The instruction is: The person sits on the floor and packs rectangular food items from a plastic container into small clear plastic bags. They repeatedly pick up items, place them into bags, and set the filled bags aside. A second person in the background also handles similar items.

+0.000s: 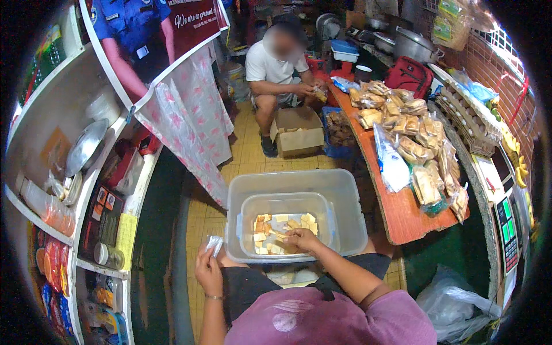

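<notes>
On my lap rests a large translucent plastic tub (pixel 297 181), with a smaller plastic container (pixel 284 200) inside it. Flat, pale, square biscuit-like pieces (pixel 309 221) lie in the inner container, some with browned surfaces. My right hand (pixel 302 239) reaches over the container's near side, its fingers closed on some of the pieces. Outside the tub's left wall, my left hand (pixel 208 267) holds up a small clear plastic bag (pixel 214 244) between thumb and fingers. Whether that bag holds anything cannot be told.
An orange wooden board (pixel 401 224) at right bears many filled plastic packs (pixel 412 148). Ahead, a seated person (pixel 276 64) handles a pack beside an open cardboard box (pixel 300 144) and a blue crate (pixel 340 148). White shelves (pixel 77 241) stand left; a floral curtain (pixel 189 116) hangs nearby.
</notes>
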`<state>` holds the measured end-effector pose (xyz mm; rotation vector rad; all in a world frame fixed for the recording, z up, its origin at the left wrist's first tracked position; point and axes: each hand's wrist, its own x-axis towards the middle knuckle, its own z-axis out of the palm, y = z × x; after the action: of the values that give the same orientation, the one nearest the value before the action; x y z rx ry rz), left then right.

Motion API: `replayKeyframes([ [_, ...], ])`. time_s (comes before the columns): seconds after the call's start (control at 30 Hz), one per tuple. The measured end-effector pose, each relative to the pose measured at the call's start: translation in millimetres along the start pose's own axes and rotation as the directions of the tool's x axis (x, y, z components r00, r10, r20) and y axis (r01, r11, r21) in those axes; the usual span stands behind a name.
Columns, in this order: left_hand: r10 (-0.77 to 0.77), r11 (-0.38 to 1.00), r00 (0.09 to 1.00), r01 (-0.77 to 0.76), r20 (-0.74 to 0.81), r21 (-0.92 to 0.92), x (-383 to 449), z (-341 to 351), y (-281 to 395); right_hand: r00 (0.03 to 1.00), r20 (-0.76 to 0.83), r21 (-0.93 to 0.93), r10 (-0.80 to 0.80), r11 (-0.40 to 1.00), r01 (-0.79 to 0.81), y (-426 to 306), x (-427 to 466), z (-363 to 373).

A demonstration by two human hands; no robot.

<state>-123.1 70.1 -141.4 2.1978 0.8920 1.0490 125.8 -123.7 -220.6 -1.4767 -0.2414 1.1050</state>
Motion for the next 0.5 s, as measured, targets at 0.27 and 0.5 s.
replayKeyframes([
  [0.27, -0.082, 0.996, 0.996, 0.083, -0.039, 0.018, -4.0, -3.4, 2.4, 0.986, 0.053, -0.125, -0.155, 0.979, 0.16, -54.1, -21.2, 46.5],
  [0.5, -0.089, 0.993, 0.995, 0.092, -0.035, 0.072, -15.9, -5.3, -1.9, 0.937, 0.178, -0.29, -0.3, 0.894, 0.341, -84.6, -59.0, 80.7],
])
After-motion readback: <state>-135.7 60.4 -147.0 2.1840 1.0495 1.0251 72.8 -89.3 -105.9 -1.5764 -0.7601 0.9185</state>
